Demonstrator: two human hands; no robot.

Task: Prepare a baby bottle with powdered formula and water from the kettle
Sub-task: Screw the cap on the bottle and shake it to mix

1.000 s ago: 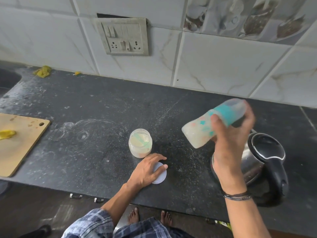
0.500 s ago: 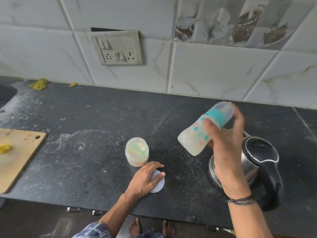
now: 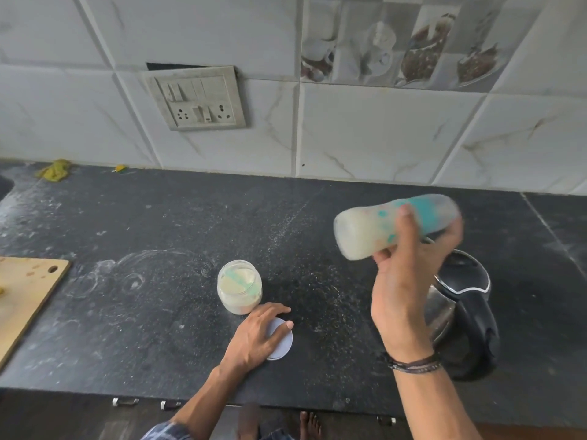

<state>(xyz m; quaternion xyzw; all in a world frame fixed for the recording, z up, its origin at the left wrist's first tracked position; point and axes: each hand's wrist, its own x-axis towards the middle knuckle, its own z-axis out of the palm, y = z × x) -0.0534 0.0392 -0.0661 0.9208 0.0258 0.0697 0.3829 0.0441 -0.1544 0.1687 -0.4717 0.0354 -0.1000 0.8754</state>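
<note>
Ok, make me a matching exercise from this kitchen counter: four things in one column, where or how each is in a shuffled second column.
1. translucent baby bottle with a teal ring
2. clear plastic jar of pale powder
3. round white lid
4. steel kettle with a black handle

A. flat on the black counter under the left hand
B. standing open, lid off
C. held tilted by the right hand
D. at the far right, lid shut

Pairs: 1-C, 2-B, 3-A, 4-D

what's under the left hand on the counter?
A round pale lid lies flat on the counter beneath the left hand. Its right part shows; the hand covers the rest. The right hand holds the baby bottle in the air.
</note>
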